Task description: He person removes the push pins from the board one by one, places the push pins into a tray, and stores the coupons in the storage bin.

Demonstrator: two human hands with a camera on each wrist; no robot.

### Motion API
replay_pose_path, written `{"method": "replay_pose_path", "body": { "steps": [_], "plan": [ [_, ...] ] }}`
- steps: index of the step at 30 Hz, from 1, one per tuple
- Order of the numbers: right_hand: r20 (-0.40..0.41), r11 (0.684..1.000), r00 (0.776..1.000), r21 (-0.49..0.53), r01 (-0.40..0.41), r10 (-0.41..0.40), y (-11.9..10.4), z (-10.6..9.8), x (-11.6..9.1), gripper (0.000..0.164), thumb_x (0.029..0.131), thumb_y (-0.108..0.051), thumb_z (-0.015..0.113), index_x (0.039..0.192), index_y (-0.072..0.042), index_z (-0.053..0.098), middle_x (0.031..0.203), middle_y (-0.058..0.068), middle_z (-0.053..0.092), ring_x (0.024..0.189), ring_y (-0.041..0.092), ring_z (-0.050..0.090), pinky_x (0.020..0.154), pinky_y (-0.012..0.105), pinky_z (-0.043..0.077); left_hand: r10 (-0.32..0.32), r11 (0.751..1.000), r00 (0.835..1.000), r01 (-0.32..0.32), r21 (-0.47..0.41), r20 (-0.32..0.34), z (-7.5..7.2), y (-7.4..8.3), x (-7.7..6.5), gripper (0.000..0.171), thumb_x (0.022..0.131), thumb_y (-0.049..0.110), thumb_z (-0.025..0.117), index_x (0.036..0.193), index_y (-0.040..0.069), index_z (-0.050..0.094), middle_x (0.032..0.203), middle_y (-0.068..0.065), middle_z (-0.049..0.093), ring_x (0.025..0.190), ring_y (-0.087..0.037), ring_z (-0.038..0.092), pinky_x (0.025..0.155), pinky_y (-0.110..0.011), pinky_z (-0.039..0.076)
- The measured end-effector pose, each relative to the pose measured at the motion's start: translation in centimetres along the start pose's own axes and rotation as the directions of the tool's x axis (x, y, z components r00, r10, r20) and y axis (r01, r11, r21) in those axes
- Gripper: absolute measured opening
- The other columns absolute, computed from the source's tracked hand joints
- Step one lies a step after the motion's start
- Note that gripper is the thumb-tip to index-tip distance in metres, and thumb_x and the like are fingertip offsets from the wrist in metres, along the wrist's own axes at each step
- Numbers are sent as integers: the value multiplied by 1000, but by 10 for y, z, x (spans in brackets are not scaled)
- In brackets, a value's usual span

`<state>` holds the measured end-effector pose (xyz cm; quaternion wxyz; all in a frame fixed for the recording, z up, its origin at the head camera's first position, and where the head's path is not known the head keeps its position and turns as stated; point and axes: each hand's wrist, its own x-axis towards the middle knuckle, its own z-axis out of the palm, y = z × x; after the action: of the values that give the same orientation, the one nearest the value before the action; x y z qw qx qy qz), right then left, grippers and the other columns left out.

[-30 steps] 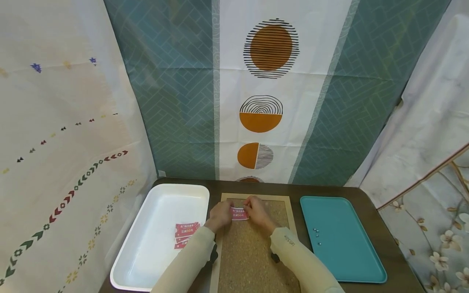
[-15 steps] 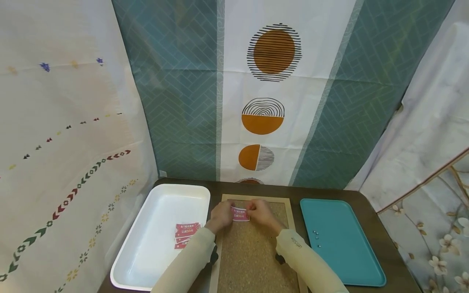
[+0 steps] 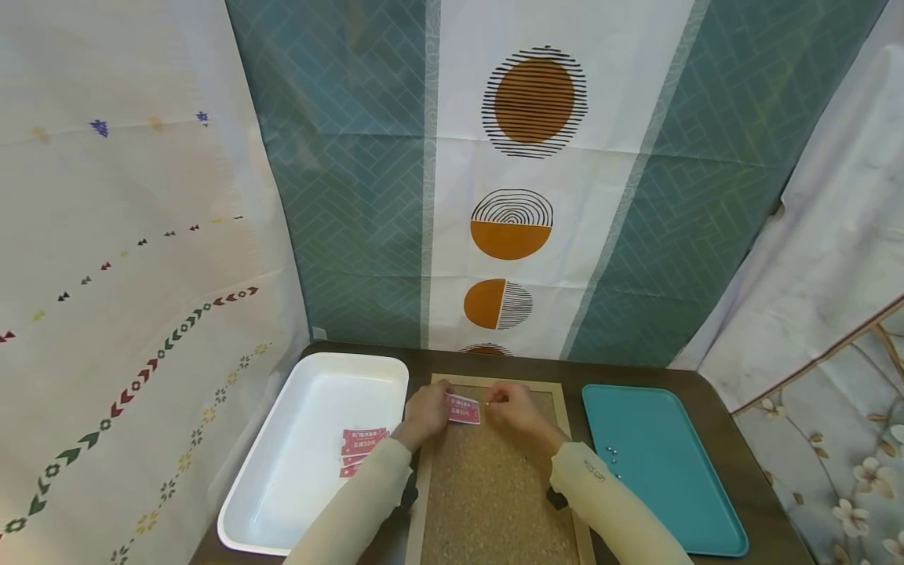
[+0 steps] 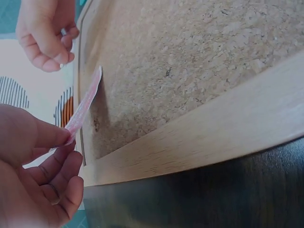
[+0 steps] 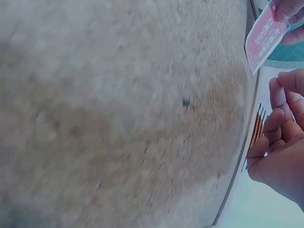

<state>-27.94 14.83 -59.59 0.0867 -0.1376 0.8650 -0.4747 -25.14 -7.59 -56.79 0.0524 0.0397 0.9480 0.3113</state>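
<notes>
My left hand [image 3: 427, 412] pinches the left end of a pink coupon [image 3: 464, 410] between thumb and finger, over the top part of a wood-framed cork board [image 3: 494, 486]. In the left wrist view the coupon stands tilted from the cork, its far edge close to the surface. Just right of the coupon, apart from it, is my right hand [image 3: 515, 410]. Its thumb and index finger pinch a tiny pale thing, likely a thumbtack [image 4: 61, 65], mostly hidden by the fingertips.
Left of the board stands a white tray [image 3: 282, 463] with several pink coupons [image 3: 363, 444] in it. A teal tray [image 3: 671, 463] on the right holds several small silver tacks [image 3: 612, 450]. Patterned curtains hang behind and at both sides of the dark table.
My right hand has left the coupon's right edge and moved slightly right, its fingertips now apart from it. My left hand keeps its pinch, and the coupon has tilted a little.
</notes>
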Motion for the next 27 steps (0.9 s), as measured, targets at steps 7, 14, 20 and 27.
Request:
{"method": "replay_pose_path", "body": {
  "steps": [7, 14, 20, 27],
  "plan": [
    [-28, 997, 1000, -77, 8, -10, 11, -15, -10, 5, 93, -2, 74, 96, -6, 73, 86, 1, 67, 79, 15, 58, 71, 28, 51, 30, 999, 999, -30, -15, -35, -7, 3, -5, 26, 101, 13, 66, 126, 7, 71, 106, -14, 77, 74, -18, 65, 60, -32, 50],
    [-33, 998, 999, -65, -12, 9, 20, -29, -18, 5, 93, -1, 74, 98, -3, 73, 87, 2, 69, 79, 14, 59, 69, 27, 50, 69, 997, 994, -72, -30, -87, -16, 1, -13, 23, 100, 15, 70, 122, 7, 72, 99, -13, 76, 69, -17, 61, 53, -31, 47],
    [-44, 998, 999, -63, -19, 17, 25, -48, -26, 5, 94, 0, 72, 99, -1, 74, 87, 3, 70, 76, 14, 59, 65, 27, 50, 114, 993, 986, -118, -23, -124, -30, 2, -16, 21, 98, 12, 72, 119, 6, 72, 85, -7, 71, 60, -14, 56, 49, -29, 45],
    [-63, 997, 998, -76, -26, 21, 30, -61, -32, 7, 93, -1, 73, 99, 1, 76, 85, 4, 72, 70, 11, 59, 59, 26, 49, 89, 994, 990, -95, -53, -108, -35, 5, -16, 21, 99, 14, 72, 119, 7, 71, 84, -6, 70, 62, -15, 57, 51, -28, 47]
  ]
}}
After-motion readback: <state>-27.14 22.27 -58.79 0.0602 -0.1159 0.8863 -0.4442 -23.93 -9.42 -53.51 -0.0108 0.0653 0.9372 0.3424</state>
